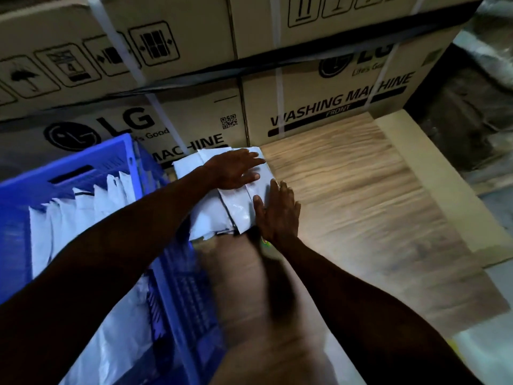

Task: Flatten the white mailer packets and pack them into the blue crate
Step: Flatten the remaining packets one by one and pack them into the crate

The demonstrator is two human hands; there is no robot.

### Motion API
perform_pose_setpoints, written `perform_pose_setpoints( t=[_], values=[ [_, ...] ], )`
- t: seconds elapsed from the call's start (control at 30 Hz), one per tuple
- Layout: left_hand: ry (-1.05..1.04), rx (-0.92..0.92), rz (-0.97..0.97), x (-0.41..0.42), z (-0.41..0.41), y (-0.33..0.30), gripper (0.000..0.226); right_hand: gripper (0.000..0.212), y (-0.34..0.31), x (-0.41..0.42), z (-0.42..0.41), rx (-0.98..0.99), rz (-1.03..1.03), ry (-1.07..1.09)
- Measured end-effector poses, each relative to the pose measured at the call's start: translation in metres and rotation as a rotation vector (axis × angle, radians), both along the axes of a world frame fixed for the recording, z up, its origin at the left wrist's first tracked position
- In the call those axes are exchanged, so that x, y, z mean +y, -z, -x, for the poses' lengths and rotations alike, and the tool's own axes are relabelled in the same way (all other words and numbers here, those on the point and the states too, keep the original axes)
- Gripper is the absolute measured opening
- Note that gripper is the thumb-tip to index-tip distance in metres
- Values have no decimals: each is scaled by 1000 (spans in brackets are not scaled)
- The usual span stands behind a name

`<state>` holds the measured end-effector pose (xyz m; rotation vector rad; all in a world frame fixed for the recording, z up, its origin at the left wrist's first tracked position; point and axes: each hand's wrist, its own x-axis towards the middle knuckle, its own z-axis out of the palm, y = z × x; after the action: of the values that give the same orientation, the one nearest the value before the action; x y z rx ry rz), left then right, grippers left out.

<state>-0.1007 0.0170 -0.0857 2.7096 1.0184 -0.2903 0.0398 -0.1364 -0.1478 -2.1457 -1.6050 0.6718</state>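
Packets [236, 207] lie stacked on the wooden table [361, 190], at three o'clock of the blue crate [83, 168]. We press them with left hand [233, 169] and right hand [277, 215], fingers flat and released. Uneven pressure could slide the glossy stack apart, we judge.

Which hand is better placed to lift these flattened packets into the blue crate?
Probably the left hand: it lies flat on the packets, nearest the crate. The right hand presses their far edge.
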Motion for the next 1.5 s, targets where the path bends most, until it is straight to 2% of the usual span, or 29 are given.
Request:
perform_pose_setpoints(
  t=[0.07, 0.17, 0.3, 0.5, 0.7, 0.93, 1.13, 1.33, 1.5],
  values=[
    [75, 43, -20, 21, -5, 14, 69, 71, 8, 13, 5, -1, 7, 22],
    [193, 130, -85, 49, -9, 34, 88, 71, 17, 26, 10, 26, 49, 32],
    [211, 204, -95, 61, -9, 51, 85, 69, 33, 31, 16, -38, 78, 33],
    [171, 117, -95, 56, -8, 55, 80, 53, 51, 35, 13, -199, -131, 76],
    [102, 4, -205, 38, -21, 45, 71, 44, 45, 34, -29, -234, -295, -43],
    [-221, -149, -247, -61, -72, 37, 64, 42, 18, -8, -131, -326, -470, -372],
    [-535, -238, -259, -193, -120, 48, 56, 42, 21, -71, -207, -426, -474, -707],
    [-922, -208, -216, -326, -141, 71, 54, 42, 40, -122, -221, -417, -467, -1025],
    [-1027, -225, -203, -384, -137, 94, 55, 45, 43, -152, -211, -387, -447, -1142]
  ],
)
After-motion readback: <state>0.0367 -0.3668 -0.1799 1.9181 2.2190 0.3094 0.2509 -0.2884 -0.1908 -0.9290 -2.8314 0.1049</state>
